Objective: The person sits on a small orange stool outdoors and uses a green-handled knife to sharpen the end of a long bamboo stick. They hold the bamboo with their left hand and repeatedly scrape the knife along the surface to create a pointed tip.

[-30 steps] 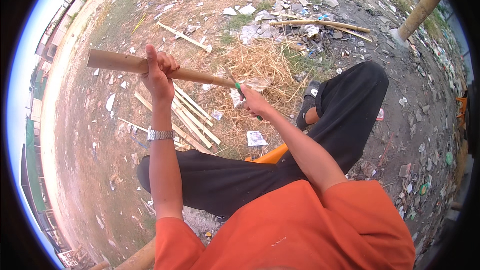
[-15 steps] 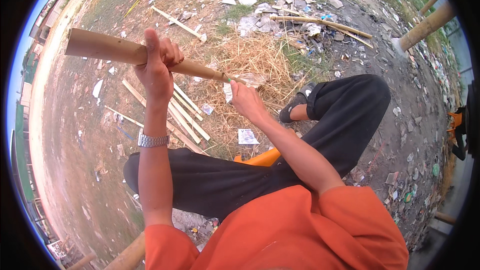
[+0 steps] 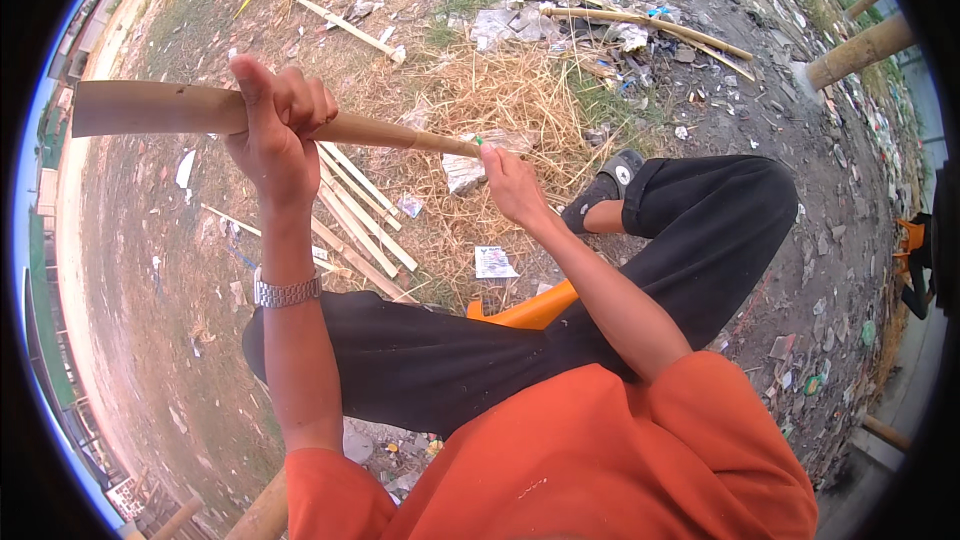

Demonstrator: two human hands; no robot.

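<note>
A length of bamboo [image 3: 150, 108] stretches across in front of me, wide at its left end and narrowing to the right. My left hand [image 3: 272, 135] is wrapped round its wide part, thumb pointing up, with a metal-band watch on the wrist. At the narrow end is my right hand [image 3: 515, 186], fingers closed and touching the bamboo. A small green bit [image 3: 479, 140] shows at those fingertips; what it belongs to is hidden. Below the bamboo, several pale split bamboo strips [image 3: 365, 225] lie on the ground.
Dry straw [image 3: 510, 100] is heaped ahead. Beyond it lie a bamboo stick [image 3: 650, 20] and scattered rubbish. An orange plastic thing [image 3: 535, 308] shows between my legs. A thick bamboo post [image 3: 860, 52] stands at the right. One more strip [image 3: 345, 25] lies far left.
My left hand and the bamboo have shifted left. My right hand has moved slightly right and is now at the bamboo's narrow tip, which earlier reached past the fingers.
</note>
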